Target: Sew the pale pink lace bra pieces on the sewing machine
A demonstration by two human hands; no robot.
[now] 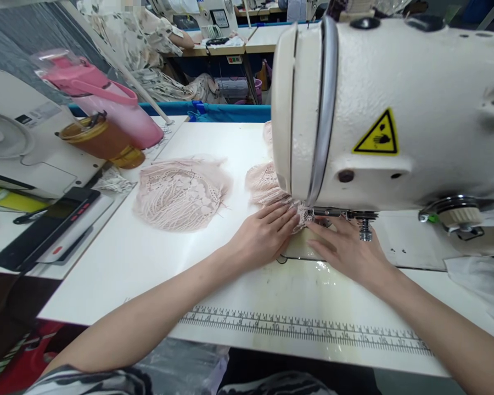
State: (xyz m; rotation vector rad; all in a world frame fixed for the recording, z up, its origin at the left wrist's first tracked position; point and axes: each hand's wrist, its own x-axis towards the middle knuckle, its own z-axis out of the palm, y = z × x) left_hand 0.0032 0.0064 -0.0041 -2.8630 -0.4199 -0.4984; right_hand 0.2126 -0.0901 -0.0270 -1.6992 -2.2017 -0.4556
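Note:
Pale pink lace fabric (pixel 265 184) runs under the needle area of a white sewing machine (pixel 379 77). My left hand (pixel 265 233) lies flat on the near end of this lace, fingers stretched out, just left of the needle. To the right of the needle is my right hand (pixel 349 247), its thumb and forefinger apart and pointing toward the lace edge. The machine's lower parts cover some of its other fingers. Part of the lace is hidden behind the machine head. Another pink lace piece (pixel 179 195) lies on the white table (pixel 148 274) to the left.
A printed ruler scale (pixel 304 332) runs along the front edge. At left stand a pink bottle (pixel 107 104), an amber cup (pixel 99 140) and a black control panel (pixel 45 227). White material (pixel 483 282) lies at right. A person (pixel 135 44) sits at another machine behind.

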